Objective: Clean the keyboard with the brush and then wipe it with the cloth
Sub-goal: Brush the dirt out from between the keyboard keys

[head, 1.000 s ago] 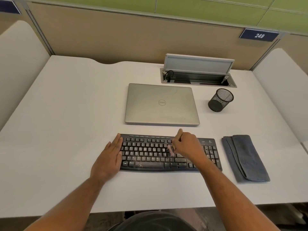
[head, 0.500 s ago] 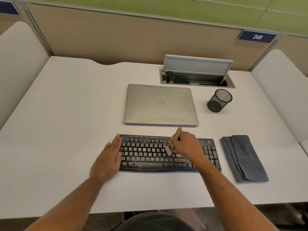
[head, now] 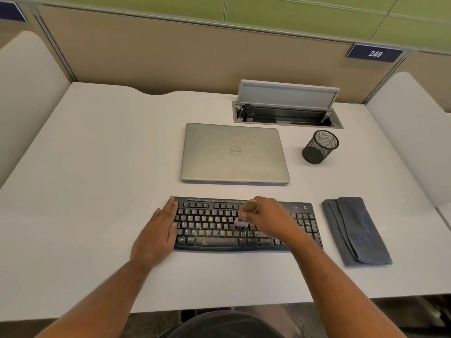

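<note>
brush (head: 244, 215) has shifted slightly left over the keyboard (head: 212, 228) middle rows; right hand (head: 267, 219) fingers grasp its handle, bristles on the keys. left hand (head: 156, 236) lies flat, fingers released, on the keyboard's left end. folded cloth (head: 355, 231) on desk (head: 97, 179), right of keyboard.

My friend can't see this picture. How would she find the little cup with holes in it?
Start at the closed silver laptop in the middle of the white desk. Look just to its right, below the open grey cable box. There stands the black wire-mesh pen cup, round and see-through, the only tall thing among flat ones.
</note>
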